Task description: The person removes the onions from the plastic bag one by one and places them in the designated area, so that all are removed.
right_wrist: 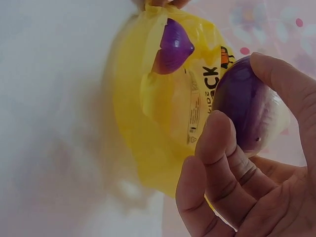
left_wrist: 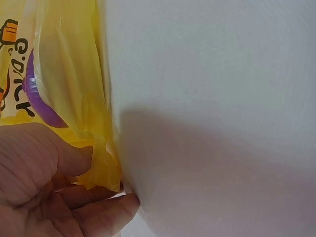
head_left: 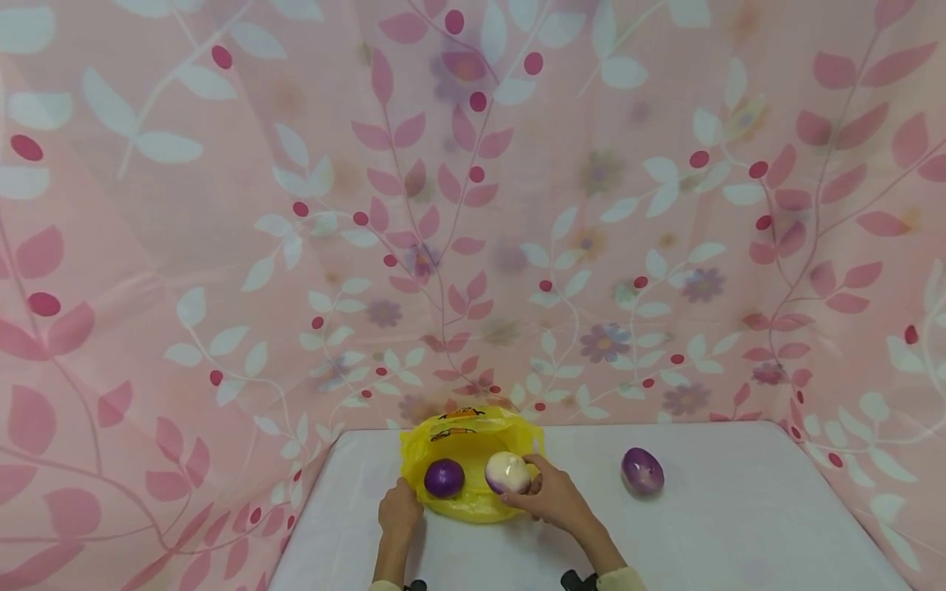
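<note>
A yellow plastic bag (head_left: 473, 510) with printed lettering lies open on the table. Its left edge is pinched between the thumb and fingers of my left hand (head_left: 400, 510); the left wrist view shows the bag (left_wrist: 74, 59) bunched in that grip. Inside the bag mouth sits a glossy purple onion (head_left: 444, 478). My right hand (head_left: 554, 494) grips a purple-and-white onion (head_left: 507, 474) in front of the bag mouth's right side. Thumb and fingers curl round this onion (right_wrist: 242, 103) in the right wrist view, its purple side toward the bag.
Another purple onion (head_left: 642, 472) lies on the table to the right of my right hand. A white cloth covers the table (head_left: 739, 525). Behind it hangs a pink curtain (head_left: 517, 328) patterned with leaves and flowers.
</note>
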Demonstrator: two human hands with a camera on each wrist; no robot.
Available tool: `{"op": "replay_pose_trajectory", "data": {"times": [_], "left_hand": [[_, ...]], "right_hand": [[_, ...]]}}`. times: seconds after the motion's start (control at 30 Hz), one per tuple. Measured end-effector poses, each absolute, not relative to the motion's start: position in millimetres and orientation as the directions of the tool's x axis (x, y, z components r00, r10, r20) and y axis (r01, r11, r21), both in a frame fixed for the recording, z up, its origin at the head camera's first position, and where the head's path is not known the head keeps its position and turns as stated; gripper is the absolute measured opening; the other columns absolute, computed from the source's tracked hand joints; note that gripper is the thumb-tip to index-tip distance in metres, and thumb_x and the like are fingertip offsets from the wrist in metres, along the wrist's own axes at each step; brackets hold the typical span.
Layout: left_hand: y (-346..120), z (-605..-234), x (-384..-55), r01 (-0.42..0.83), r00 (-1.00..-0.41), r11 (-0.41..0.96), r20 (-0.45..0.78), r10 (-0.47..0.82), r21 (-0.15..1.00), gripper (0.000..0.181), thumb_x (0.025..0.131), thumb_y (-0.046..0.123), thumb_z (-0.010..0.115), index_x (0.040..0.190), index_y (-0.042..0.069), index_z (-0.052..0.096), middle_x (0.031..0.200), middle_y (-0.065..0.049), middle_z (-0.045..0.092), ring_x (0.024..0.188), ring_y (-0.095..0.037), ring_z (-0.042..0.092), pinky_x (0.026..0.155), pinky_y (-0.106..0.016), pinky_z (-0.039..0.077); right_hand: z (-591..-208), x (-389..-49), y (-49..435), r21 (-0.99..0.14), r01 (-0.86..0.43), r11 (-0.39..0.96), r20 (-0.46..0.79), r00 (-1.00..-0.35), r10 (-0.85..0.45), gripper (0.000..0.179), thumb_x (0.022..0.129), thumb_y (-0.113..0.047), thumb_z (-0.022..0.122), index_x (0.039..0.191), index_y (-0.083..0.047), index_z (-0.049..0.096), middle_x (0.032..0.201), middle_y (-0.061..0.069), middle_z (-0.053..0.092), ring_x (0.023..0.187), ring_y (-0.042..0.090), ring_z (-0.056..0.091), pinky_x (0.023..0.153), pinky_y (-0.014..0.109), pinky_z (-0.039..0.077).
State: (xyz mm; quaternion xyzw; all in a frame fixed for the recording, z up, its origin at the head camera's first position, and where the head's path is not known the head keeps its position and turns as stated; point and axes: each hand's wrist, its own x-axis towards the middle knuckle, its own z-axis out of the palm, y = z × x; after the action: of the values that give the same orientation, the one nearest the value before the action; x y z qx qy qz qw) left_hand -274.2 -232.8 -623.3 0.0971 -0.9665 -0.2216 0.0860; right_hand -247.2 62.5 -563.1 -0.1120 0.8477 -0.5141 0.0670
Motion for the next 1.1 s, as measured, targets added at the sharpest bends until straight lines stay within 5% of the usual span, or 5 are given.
{"op": "replay_pose_trajectory", "data": {"times": [1.1], "left_hand": [[-233.7, -623.1, -272.7, -0.139, -0.970, 0.881, 0.116, -0.213, 0.453, 0.014, 0.082, -0.004, 0.065, 0.086, -0.005, 0.051, 0.069, -0.012, 0.051, 0.062, -0.029, 0.054, 0.060, -0.043, 0.047]], "right_hand": [[-564.6, -232.8, 97.6, -0.874, -0.114, 0.472, 0.034, -0.984, -0.177, 0.080, 0.076, -0.046, 0.081, 0.135, -0.004, 0.049, 0.070, 0.000, 0.062, 0.051, 0.016, 0.059, 0.050, 0.032, 0.046]]}}
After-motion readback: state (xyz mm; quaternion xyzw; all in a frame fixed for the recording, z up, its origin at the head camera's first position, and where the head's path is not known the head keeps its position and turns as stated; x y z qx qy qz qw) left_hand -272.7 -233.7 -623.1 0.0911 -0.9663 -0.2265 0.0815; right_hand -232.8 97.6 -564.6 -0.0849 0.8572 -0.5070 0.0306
